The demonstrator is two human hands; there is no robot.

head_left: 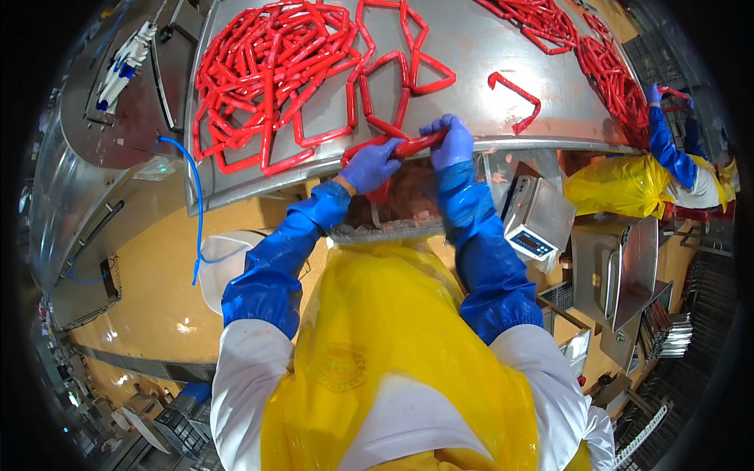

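Red linked sausages lie on a steel table in front of me, with a large tangled heap of sausage links [271, 74] at the left. My left hand [371, 166], in a purple glove, is closed round a sausage link [419, 144] at the table's near edge. Also gloved, my right hand [453, 141] grips the right end of that same link. Between the two hands the red casing runs roughly level. Just below them, on my side of the edge, sits a tub of reddish meat scraps [404, 200]. A short loose string of sausages [528, 102] rests farther right.
More sausages [609, 78] are piled at the table's [479, 74] right end, where a co-worker in a yellow apron [620, 184] handles links. A digital scale [536, 220] stands right of my arm. A blue hose [196, 204] hangs at the left, near a white bin [224, 275].
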